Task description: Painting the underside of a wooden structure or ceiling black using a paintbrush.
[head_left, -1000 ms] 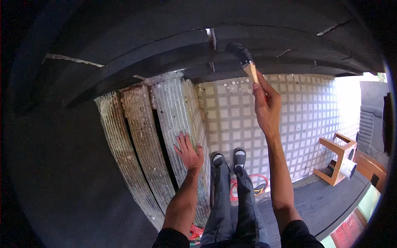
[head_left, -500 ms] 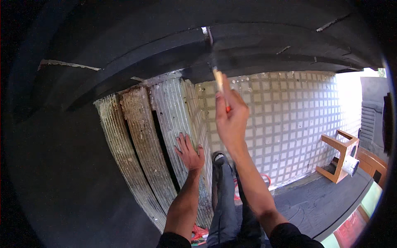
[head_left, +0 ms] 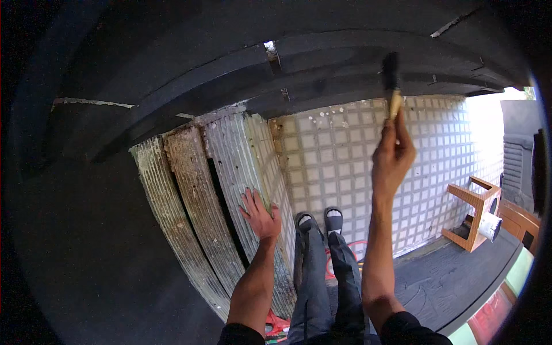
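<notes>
My right hand is closed round the handle of a paintbrush with a pale wooden handle. Its dark bristles point up against the black wall; whether they press on it I cannot tell. Light unpainted patches show in grooves of the wall, left of the brush. My left hand lies with fingers spread on the ribbed, pale grey top step and holds nothing.
Worn ribbed steps descend on the left. Below is a tiled floor, where my feet stand in dark slippers. A brown stool lies on its side at right, a white tub against it. A dark ledge runs behind my right arm.
My right hand has carried the paintbrush rightward along the wall, away from the central groove. My left hand stays on the step. Both slippers now show.
</notes>
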Demonstrator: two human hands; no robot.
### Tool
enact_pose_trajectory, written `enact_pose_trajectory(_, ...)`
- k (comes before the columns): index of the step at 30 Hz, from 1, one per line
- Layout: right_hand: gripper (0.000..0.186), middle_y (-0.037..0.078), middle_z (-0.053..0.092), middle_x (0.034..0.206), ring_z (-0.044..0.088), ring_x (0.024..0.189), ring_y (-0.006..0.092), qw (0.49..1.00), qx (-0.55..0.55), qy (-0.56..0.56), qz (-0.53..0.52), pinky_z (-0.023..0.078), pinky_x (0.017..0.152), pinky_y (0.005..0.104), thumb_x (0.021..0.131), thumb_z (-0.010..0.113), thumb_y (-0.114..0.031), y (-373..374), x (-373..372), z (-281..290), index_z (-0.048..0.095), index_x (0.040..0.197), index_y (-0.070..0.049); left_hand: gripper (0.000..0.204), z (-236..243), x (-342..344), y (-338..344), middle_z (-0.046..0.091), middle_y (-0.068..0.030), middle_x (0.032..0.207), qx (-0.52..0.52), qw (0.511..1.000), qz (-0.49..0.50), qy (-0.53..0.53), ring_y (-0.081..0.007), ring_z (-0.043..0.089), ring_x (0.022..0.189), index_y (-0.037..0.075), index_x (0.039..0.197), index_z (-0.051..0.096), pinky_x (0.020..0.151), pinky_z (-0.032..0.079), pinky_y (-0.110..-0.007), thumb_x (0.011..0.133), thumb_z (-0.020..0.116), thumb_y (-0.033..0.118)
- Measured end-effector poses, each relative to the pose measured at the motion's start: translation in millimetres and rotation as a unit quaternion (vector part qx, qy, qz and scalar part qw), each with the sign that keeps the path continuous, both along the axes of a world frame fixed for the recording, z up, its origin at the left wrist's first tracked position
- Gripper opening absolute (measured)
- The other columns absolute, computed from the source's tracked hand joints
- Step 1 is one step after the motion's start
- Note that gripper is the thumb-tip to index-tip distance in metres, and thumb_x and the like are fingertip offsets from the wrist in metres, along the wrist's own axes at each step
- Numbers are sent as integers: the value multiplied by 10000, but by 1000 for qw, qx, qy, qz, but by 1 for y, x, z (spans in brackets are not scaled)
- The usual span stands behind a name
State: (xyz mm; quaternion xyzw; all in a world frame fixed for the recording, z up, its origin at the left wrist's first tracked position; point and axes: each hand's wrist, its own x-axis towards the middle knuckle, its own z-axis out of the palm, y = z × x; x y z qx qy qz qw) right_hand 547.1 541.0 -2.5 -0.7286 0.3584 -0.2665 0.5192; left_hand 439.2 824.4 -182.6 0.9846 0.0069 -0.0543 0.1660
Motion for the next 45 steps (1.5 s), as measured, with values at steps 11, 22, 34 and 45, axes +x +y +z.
enact_pose_trajectory(11, 413, 131, 640, 797, 557, 636, 176, 970, -21, 10, 242, 435, 553, 309, 864, 576, -20, 73, 17, 17, 610, 1273, -66, 729, -3, -1, -1, 238, -214, 1536, -3, 1000, -6, -8, -434, 189, 1425, -29, 1414, 351, 1111, 132, -643, 795, 592, 270)
enact_pose_trajectory(22, 372, 3, 576, 737, 417, 634, 43, 999, 45, -26, 17, 351, 515, 238, 931, 550, -63, 55, 4, 16, 582, 1301, -38, 726, 4, 2, -2, 195, -194, 1554, -3, 1000, -6, 28, -429, 173, 1429, -40, 1425, 321, 1130, 101, -625, 822, 570, 277)
enact_pose_trajectory(34, 389, 87, 579, 716, 487, 605, 116, 995, -60, 32, 73, 406, 541, 282, 907, 564, -48, 67, 7, -11, 586, 1296, -32, 721, 3, 1, -1, 205, -199, 1552, -12, 999, -2, 32, -420, 153, 1440, -22, 1423, 331, 1121, 100, -639, 825, 573, 300)
enact_pose_trajectory(45, 391, -2, 622, 875, 465, 690, 38, 997, 27, -67, -16, 385, 572, 205, 977, 544, -136, 14, 8, -24, 527, 1326, 40, 720, 1, 1, 1, 239, -208, 1539, -6, 1000, 1, 22, -414, 180, 1434, -15, 1420, 346, 1117, 116, -635, 831, 559, 340)
